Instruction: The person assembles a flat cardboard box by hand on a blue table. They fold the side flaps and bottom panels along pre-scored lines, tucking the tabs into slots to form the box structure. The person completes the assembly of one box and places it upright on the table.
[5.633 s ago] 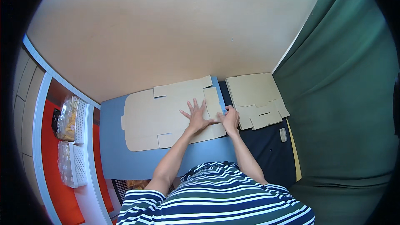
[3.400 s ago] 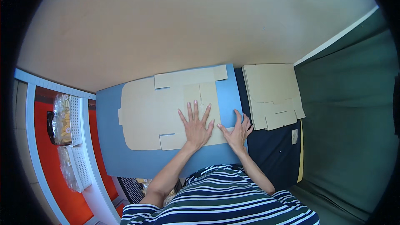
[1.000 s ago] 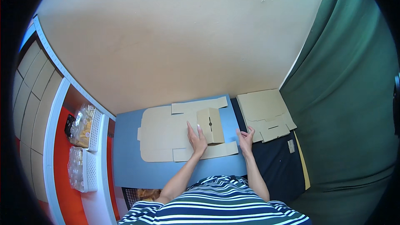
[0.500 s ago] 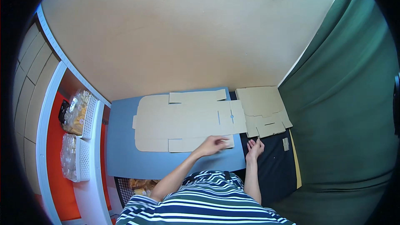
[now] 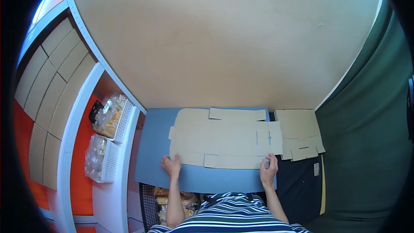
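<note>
A flat die-cut cardboard box blank (image 5: 224, 136) lies unfolded on the blue board (image 5: 155, 177), its slotted tab end reaching past the board's right edge. At the blank's near left corner is my left hand (image 5: 171, 166), thumb over the cardboard and fingers apart just outside its edge. My right hand (image 5: 268, 171) is at the right end of the near side flap, fingers curled and thumb on the cardboard. The undersides of both fingertips are hidden.
Another folded cardboard piece (image 5: 297, 125) lies at the right on a black surface (image 5: 297, 190). White baskets (image 5: 111, 162) of bagged items stand on the left shelf. A dark mesh basket (image 5: 148, 203) with bags sits below the board. A green curtain (image 5: 371, 125) hangs at right.
My left hand has moved left, from the near flap to the blank's near left corner. My right hand has come from beside the folded cardboard onto the flap's end. The view has shifted.
</note>
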Available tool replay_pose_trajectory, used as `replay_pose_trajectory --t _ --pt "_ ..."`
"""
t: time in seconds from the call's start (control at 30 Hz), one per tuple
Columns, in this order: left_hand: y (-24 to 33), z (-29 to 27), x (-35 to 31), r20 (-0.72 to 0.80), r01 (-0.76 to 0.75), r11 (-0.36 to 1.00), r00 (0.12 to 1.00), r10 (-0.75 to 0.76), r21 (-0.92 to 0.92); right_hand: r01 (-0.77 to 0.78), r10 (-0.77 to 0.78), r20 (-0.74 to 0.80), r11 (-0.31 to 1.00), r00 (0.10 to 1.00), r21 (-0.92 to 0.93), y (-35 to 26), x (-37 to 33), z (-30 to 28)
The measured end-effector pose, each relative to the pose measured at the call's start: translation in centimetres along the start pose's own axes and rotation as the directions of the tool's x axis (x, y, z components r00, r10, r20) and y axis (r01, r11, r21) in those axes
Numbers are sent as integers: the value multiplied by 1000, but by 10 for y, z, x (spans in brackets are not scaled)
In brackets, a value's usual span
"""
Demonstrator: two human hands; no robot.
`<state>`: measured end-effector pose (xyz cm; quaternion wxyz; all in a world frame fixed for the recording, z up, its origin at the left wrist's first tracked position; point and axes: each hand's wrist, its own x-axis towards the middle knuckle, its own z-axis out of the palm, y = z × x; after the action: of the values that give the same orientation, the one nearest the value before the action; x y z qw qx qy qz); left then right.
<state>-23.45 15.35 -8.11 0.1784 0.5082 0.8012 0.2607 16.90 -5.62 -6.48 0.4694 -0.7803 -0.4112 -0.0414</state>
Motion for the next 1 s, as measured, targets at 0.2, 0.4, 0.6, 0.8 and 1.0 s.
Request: replay_pose_trajectory --t 0.2,0.4,0.6,0.8,1.0 --pt "41 7 27 20 132 988 991 -134 81 206 -186 536 978 823 23 -17 3 38" --pt "36 8 37 60 178 978 981 -185 112 314 -218 623 948 751 -47 -9 -4 40" --pt "12 -23 24 256 79 871 965 55 -484 124 129 844 967 521 -224 -30 60 20" --pt "58 -80 -16 487 95 867 854 181 -490 270 -271 621 958 735 98 -36 76 91" --pt "115 -88 -68 549 -84 780 664 507 -620 403 -263 734 915 625 -15 -70 85 166"
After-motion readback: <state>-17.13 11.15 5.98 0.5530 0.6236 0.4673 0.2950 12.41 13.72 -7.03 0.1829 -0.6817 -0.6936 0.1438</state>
